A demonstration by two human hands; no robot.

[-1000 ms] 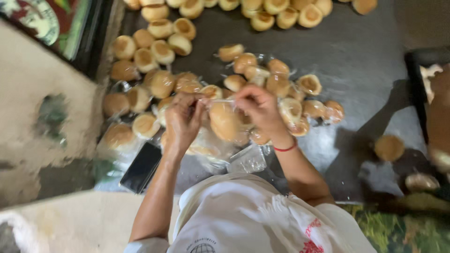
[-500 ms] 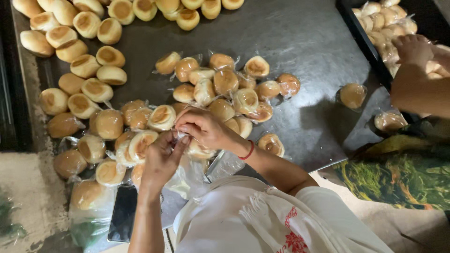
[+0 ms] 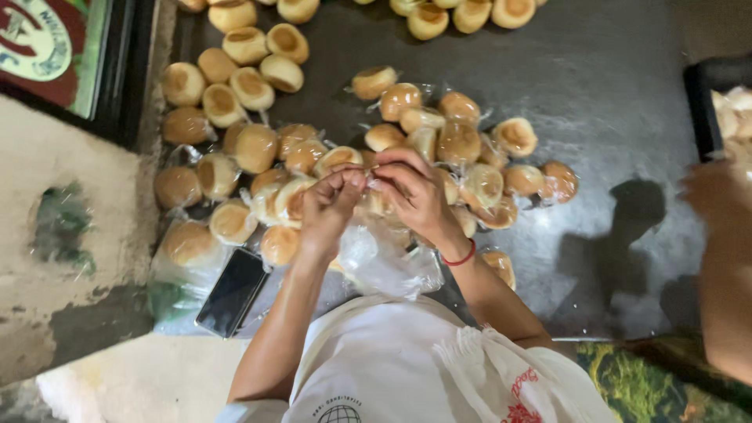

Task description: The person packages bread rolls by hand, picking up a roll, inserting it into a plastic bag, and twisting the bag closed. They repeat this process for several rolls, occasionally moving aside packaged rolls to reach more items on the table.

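The left hand point(image 3: 329, 207) and right hand point(image 3: 413, 192) meet fingertip to fingertip over the dark metal table point(image 3: 611, 102), both pinching the neck of a clear plastic bag point(image 3: 384, 262). The bag hangs toward the person, long axis running near to far, its mouth at the fingers. Wrapped round buns point(image 3: 462, 145) lie just beyond; bare buns point(image 3: 243, 78) sit far left. A black phone point(image 3: 233, 291) lies near left, and a red, green-edged sign point(image 3: 47, 43) is far left.

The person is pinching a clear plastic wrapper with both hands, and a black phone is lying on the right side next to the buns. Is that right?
Not quite. The phone lies on the person's left, beside the wrapped buns. The head view shows it. Both the left hand and right hand do pinch the clear wrapper.
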